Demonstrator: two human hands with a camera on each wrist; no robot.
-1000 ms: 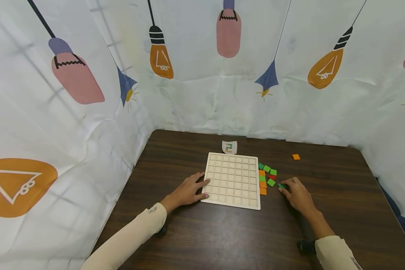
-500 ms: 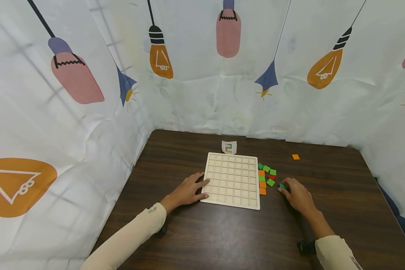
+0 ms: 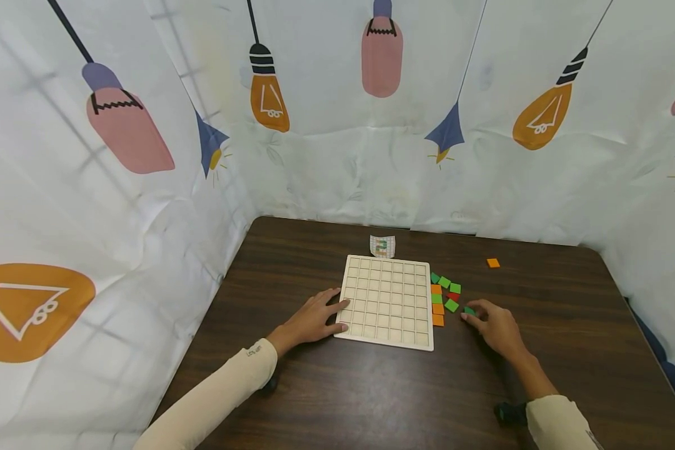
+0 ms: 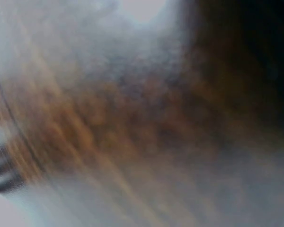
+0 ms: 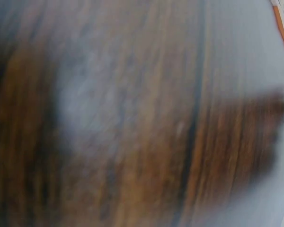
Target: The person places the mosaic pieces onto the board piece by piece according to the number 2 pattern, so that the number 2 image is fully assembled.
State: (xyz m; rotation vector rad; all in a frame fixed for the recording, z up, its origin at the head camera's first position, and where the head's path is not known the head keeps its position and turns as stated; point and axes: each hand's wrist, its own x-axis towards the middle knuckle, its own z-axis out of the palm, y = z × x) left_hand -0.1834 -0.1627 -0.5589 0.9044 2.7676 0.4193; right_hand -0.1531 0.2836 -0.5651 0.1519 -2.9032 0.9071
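A pale square board (image 3: 387, 258) marked with a grid of shallow cells lies on the dark wooden table. My left hand (image 3: 309, 317) rests at its left edge, fingers spread and relaxed, with thumb and fingertips on the rim. Right of the board, my right hand (image 3: 499, 326) pinches a small dark green tile (image 3: 469, 310) between thumb and fingers. Close by lie a light green tile (image 3: 452, 305), a red tile (image 3: 453, 297) and several more green ones. Along the board's right edge runs a column of orange tiles (image 3: 438, 320) with one green tile (image 3: 437, 299) among them.
Behind the board stands a small printed card (image 3: 382, 246) with a coloured grid pattern. A lone orange tile (image 3: 493, 263) lies at the back right. Patterned white curtains (image 3: 337, 169) hang behind the table and at its left side. Both wrist views show mostly blurred tabletop (image 5: 146, 118).
The dark green tile has turned slightly in my right hand's fingertips, showing more of its face now. My left hand has stayed still on the board.
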